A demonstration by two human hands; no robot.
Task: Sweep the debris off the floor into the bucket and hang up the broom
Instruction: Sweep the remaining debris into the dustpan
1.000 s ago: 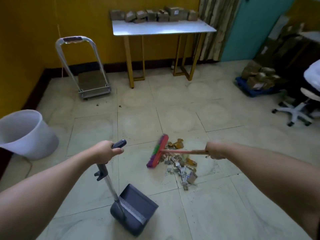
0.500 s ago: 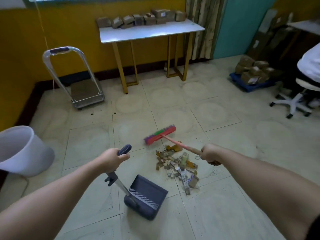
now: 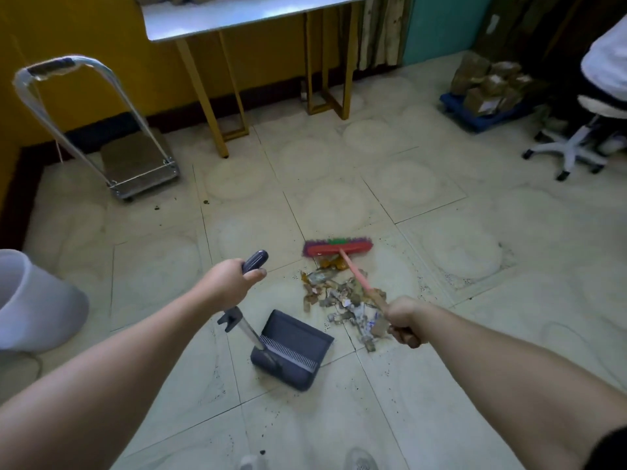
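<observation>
Left hand: the left hand (image 3: 226, 283) is closed round the dark grip at the top of the dustpan's long handle
Right hand: the right hand (image 3: 402, 319) is clenched on the pink stick of the broom (image 3: 337, 248)
Broom: its red head, with purple and green bristles, sits on the floor at the far edge of the debris
Debris: the debris (image 3: 342, 301), a heap of brownish scraps and paper bits, lies on the tiled floor (image 3: 441, 385) between broom head and right hand
Dustpan: the dustpan (image 3: 292, 349) rests on the floor just beside the heap, mouth turned towards it; nothing shows inside
Bucket: the bucket (image 3: 32, 303), pale, stands at the left edge, well apart from the heap; its contents cannot be told
Blue tray: the blue tray (image 3: 481, 113) at far right holds stacked brown parcels
Trolley: the trolley (image 3: 135, 164) stands by the yellow wall
</observation>
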